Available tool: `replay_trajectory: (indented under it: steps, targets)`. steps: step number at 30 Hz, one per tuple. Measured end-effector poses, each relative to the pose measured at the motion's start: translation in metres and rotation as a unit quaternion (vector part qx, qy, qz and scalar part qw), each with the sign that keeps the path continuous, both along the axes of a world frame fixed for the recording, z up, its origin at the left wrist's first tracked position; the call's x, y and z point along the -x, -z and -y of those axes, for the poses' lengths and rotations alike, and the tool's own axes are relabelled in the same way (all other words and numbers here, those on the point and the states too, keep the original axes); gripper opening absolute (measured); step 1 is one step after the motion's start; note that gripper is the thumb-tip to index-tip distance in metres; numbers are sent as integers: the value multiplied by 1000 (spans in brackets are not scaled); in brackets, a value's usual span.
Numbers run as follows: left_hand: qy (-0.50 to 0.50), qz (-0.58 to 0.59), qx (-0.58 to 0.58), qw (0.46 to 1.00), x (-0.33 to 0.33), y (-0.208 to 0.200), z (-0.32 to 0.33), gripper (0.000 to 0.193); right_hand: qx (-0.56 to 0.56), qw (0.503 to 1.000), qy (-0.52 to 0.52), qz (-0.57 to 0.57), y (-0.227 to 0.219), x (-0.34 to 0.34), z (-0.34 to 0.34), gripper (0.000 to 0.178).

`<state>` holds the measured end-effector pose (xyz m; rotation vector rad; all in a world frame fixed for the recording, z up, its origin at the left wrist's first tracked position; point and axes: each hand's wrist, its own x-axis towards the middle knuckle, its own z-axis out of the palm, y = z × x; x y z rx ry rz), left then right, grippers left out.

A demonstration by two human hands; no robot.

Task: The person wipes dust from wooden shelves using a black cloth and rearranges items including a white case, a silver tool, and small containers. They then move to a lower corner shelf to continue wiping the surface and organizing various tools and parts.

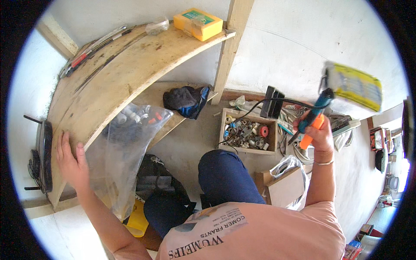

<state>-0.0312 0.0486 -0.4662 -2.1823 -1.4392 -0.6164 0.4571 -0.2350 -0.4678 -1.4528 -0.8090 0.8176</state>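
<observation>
My left hand point(73, 161) lies with spread fingers on the near left end of a curved-looking wooden shelf point(130, 69). My right hand point(320, 133) is raised at the right, closed round a tool with a teal-and-black handle point(318, 108) and one with an orange handle point(313, 131). The tools' working ends are not plain to see. Just beyond the teal handle is a yellow-and-white package point(355, 86), smeared by motion; I cannot tell how it is held. From beside the hand a black cable point(294, 102) runs left past a black block-shaped piece point(272, 102).
A wooden box point(222, 130) of small fittings stands on the floor. The upper shelf bears a yellow case point(198, 24) and red-handled tools point(79, 60); a dark cloth bundle point(186, 100) is below. A clear plastic bag point(125, 160) hangs beside a black router-like device point(43, 156).
</observation>
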Motion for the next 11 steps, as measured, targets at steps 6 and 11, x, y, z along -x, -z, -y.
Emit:
replay_trajectory:
  steps: [6,11]
  targets:
    - [266,299,114,909,-97,-1,41,57,-114,992,-31,35,-67,28,-29,38]
    - [430,309,316,787,-182,11,64,87,-147,987,-60,17,-93,50,-59,41]
